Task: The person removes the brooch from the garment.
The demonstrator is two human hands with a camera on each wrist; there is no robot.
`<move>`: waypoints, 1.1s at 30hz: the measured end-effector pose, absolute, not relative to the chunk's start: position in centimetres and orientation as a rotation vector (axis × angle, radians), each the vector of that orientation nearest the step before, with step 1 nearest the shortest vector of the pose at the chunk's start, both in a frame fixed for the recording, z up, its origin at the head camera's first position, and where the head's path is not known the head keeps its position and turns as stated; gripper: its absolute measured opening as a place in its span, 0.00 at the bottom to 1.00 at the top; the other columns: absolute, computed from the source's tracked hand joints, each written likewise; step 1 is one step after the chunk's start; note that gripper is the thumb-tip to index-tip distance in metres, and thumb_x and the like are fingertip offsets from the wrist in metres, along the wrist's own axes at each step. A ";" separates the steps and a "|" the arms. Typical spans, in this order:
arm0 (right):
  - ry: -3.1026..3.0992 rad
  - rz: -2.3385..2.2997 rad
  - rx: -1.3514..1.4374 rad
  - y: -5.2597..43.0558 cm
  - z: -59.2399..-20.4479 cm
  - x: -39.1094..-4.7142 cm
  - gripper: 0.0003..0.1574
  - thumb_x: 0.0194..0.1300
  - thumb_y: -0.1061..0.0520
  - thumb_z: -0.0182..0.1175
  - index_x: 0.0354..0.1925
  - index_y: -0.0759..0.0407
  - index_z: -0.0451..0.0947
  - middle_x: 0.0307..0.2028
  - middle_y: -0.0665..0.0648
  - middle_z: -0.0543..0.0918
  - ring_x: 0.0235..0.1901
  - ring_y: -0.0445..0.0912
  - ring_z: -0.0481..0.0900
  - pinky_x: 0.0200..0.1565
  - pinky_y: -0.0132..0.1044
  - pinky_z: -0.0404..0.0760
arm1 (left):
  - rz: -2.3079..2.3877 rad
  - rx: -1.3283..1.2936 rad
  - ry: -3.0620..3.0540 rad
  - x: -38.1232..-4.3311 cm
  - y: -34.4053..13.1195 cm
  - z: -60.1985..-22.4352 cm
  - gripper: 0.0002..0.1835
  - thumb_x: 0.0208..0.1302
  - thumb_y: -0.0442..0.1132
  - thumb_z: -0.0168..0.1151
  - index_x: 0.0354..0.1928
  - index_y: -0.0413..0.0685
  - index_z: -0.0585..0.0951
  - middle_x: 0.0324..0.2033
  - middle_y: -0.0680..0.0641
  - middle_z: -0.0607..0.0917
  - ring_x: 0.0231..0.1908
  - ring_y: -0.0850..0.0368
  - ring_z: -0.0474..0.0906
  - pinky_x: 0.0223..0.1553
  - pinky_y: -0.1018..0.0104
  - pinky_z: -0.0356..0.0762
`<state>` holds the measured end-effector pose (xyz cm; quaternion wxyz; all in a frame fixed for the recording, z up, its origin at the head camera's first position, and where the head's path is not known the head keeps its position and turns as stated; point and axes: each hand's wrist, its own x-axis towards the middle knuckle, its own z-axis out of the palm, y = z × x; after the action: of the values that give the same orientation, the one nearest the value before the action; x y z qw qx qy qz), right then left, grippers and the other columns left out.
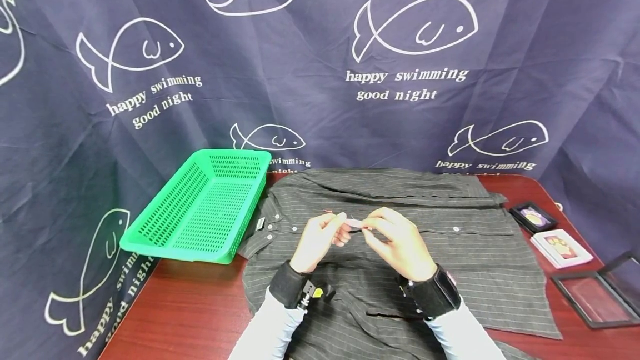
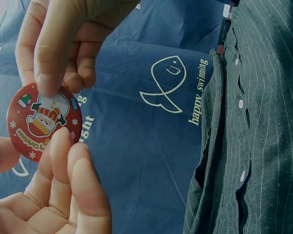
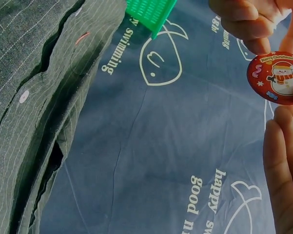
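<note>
A round red pin badge [image 2: 44, 119] with a snowman in a scarf and "Merry Christmas" lettering is held up between both hands. From the head view it appears nearly edge-on as a thin pale strip. My left hand [image 1: 316, 240] pinches its left side, thumb uppermost and fingers curled below. At the opposite edge, my right hand [image 1: 400, 246] grips it with thumb and fingertips. The printed face shows in both wrist views, partly covered by fingers. Beneath the hands a dark grey pinstriped shirt [image 1: 480, 271] with white buttons lies spread out, its collar toward the left.
A green plastic basket [image 1: 175, 253] stands at the left on the reddish-brown table [image 1: 200, 304]. Toward the right edge are a small black framed box [image 1: 520, 216], a white box [image 1: 545, 248] and an open black-framed case [image 1: 575, 299]. Behind hangs a blue fish-print curtain [image 1: 320, 71].
</note>
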<state>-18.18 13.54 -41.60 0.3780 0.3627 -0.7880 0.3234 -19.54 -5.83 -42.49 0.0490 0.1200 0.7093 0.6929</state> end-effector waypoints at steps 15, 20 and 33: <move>-2.037 0.868 0.993 13.7 -41.6 -18.2 0.14 0.50 0.70 0.69 0.36 0.58 0.84 0.37 0.53 0.82 0.37 0.46 0.81 0.44 0.35 0.76 | 2.129 0.344 2.136 -19.4 -6.0 -42.3 0.17 0.72 0.36 0.52 0.35 0.23 0.78 0.17 0.58 0.79 0.19 0.67 0.76 0.26 0.75 0.76; -2.057 0.878 0.994 13.7 -41.7 -18.3 0.14 0.50 0.69 0.68 0.37 0.58 0.84 0.38 0.54 0.83 0.37 0.46 0.81 0.44 0.34 0.77 | 2.127 0.348 2.137 -19.4 -6.1 -42.2 0.16 0.72 0.35 0.51 0.36 0.22 0.77 0.16 0.58 0.77 0.19 0.68 0.76 0.26 0.75 0.76; -2.065 0.875 0.963 13.8 -41.9 -18.6 0.18 0.47 0.71 0.71 0.38 0.57 0.84 0.40 0.54 0.83 0.39 0.45 0.82 0.45 0.33 0.77 | 2.163 0.357 2.136 -19.2 -6.1 -41.9 0.12 0.69 0.30 0.52 0.37 0.22 0.76 0.17 0.57 0.77 0.20 0.68 0.75 0.27 0.76 0.76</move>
<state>-18.61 13.80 -41.91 0.3431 0.3707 -0.7947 0.3365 -19.22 -6.12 -41.94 0.0405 0.1165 0.6973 0.7061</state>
